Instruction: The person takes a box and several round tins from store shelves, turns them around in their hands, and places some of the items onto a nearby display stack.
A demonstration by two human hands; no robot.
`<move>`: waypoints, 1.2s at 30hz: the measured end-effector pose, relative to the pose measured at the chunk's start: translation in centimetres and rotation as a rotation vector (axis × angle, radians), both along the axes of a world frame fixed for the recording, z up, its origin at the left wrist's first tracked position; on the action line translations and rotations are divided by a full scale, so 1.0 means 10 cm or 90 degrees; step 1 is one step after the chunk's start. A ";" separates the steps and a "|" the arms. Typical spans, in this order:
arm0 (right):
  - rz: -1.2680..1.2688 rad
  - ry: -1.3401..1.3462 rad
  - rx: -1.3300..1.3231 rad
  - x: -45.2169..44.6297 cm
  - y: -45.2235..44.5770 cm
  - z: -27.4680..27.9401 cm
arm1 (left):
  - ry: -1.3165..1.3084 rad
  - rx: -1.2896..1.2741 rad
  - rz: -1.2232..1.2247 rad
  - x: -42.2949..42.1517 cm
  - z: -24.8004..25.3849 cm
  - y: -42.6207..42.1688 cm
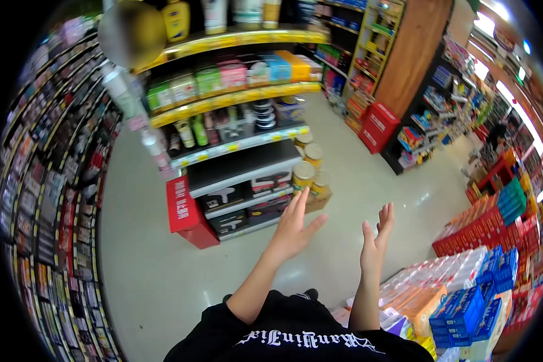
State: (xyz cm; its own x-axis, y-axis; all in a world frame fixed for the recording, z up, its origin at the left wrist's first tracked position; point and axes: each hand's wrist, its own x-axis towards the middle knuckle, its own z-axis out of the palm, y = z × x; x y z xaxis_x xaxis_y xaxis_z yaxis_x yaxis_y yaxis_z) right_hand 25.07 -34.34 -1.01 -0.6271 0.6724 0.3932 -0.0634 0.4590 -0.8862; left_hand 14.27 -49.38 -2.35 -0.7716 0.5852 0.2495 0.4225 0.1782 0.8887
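My left hand [295, 226] is raised in front of the shelf unit, its fingers stretched out and nothing in it. It appears just in front of the yellow-lidded cans [303, 174] stacked on a cardboard box [318, 199]. To its right, my right hand [375, 241] is held up over the grey floor, thumb and fingers apart and empty. The two hands face each other without touching. Behind my left hand, a low shelf [244, 169] has a bare black top and dark boxes below.
Shelves with colourful packs [232, 74] rise ahead. A red box [187, 211] stands at the unit's left end, another red box [379, 128] beyond the aisle. Packed shelves line the left. Blue packs [458, 311] and red cartons [470, 232] are piled at the right.
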 end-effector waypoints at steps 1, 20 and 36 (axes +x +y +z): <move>0.002 0.009 -0.023 -0.07 -0.22 -0.01 | 0.005 0.005 0.016 -0.05 0.01 -0.25; 0.056 0.163 -0.173 -0.58 -3.10 0.15 | -0.001 0.104 0.046 -0.41 0.04 -3.28; -0.160 0.203 -0.246 0.11 -2.66 -0.21 | -0.049 0.051 -0.121 -0.18 -0.05 -2.59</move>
